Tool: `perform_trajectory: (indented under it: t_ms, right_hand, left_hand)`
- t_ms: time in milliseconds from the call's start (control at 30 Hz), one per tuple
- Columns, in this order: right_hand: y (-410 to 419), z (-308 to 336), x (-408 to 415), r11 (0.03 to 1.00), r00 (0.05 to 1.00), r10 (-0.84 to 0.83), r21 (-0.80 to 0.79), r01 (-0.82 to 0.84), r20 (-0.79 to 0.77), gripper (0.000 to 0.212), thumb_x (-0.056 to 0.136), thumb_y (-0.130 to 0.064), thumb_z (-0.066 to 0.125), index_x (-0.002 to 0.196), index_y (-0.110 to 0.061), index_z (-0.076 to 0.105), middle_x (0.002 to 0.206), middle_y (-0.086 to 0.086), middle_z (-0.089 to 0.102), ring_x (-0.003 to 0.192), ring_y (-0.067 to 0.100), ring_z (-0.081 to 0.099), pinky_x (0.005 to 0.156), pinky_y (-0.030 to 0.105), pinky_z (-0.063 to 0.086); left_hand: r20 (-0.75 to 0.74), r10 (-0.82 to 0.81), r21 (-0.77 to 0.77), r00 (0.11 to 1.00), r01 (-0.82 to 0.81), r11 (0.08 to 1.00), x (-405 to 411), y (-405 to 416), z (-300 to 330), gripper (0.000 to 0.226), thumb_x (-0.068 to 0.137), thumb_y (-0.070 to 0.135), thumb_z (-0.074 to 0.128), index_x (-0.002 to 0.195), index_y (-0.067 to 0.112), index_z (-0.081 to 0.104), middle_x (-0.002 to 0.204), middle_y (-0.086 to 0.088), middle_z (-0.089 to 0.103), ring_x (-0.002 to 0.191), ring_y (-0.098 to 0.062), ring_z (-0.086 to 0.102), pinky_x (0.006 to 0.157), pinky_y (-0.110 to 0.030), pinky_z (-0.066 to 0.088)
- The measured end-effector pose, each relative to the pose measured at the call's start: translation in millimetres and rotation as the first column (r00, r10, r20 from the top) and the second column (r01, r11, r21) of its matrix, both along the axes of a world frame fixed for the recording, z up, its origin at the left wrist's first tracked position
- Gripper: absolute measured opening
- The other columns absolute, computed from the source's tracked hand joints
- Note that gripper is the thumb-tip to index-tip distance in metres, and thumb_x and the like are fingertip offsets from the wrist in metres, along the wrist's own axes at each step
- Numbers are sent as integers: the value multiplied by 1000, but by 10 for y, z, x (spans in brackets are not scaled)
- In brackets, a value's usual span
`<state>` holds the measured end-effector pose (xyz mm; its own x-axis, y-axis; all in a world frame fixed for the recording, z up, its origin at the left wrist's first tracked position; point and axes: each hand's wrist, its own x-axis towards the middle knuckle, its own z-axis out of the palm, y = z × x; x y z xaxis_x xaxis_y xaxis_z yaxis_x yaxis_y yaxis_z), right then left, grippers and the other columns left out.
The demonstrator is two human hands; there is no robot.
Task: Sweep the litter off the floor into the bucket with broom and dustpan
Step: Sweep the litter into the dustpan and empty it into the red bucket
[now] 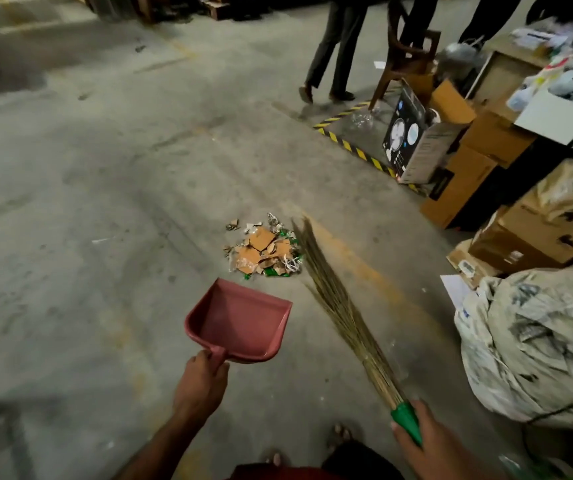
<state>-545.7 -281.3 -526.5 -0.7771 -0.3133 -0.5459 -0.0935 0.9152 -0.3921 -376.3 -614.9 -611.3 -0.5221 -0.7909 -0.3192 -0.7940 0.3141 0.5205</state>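
A small heap of litter (265, 250), torn cardboard with green and silver wrappers, lies on the concrete floor ahead of me. My left hand (199, 386) grips the handle of a pink dustpan (240, 320), held just short of the heap with its mouth facing it. My right hand (427, 441) grips the green handle of a straw broom (338, 306). The broom's bristle tips reach the right edge of the litter. No bucket is in view.
A large crumpled white sack (534, 344) sits at my right. Behind it stand stacked cardboard boxes (479, 168) and a table (555, 119). Yellow-black floor tape (351, 147), a brown chair (406, 60) and people's legs (333, 53) are farther back. My feet (340, 433) show below.
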Motion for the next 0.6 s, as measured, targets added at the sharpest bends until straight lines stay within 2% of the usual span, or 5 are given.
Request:
perform_trajectory:
  t_ms: [133,267,333,467,600]
  right_hand:
    - [-292,-298,-360,999,1000,-26,29,26,-8,56,81,-24,75,131,-10,53,117,19,64,109,35,62,87,35,48]
    - [-831,-379,-853,997,999,-39,67,37,24,38,88,-20,70,118,-6,53,112,21,61,108,34,60,87,37,45]
    - [-1138,-427,-1153,996,999,-13,93,9,44,37,92,-24,64,121,-5,50,117,18,58,109,32,59,82,33,42]
    - [-1705,-645,-1826,987,999,15,157,-23,51,44,92,-36,60,121,-5,49,110,15,61,96,31,61,82,36,49]
    - [-2280,-746,-2506,982,996,61,176,-72,69,41,94,-45,55,117,-14,45,97,6,58,82,26,57,74,35,48]
  left_hand:
    - [2,-55,-22,999,55,998,-93,-239,-9,21,91,24,61,105,9,66,91,-6,61,93,-33,61,75,-39,46]
    - [36,37,23,999,-38,999,-226,-534,-138,17,88,32,61,93,16,64,84,0,61,87,-27,63,69,-37,48]
    - [51,82,38,995,-84,996,-337,-695,-220,18,86,36,61,90,19,63,84,0,63,81,-23,63,66,-37,51]
    - [50,94,48,994,-96,994,-750,-996,-321,12,88,32,61,90,20,64,84,1,63,78,-20,63,62,-33,47]
    - [118,152,77,981,-162,984,-1335,-1323,-505,18,89,37,60,96,21,60,92,1,59,85,-20,62,71,-37,51]
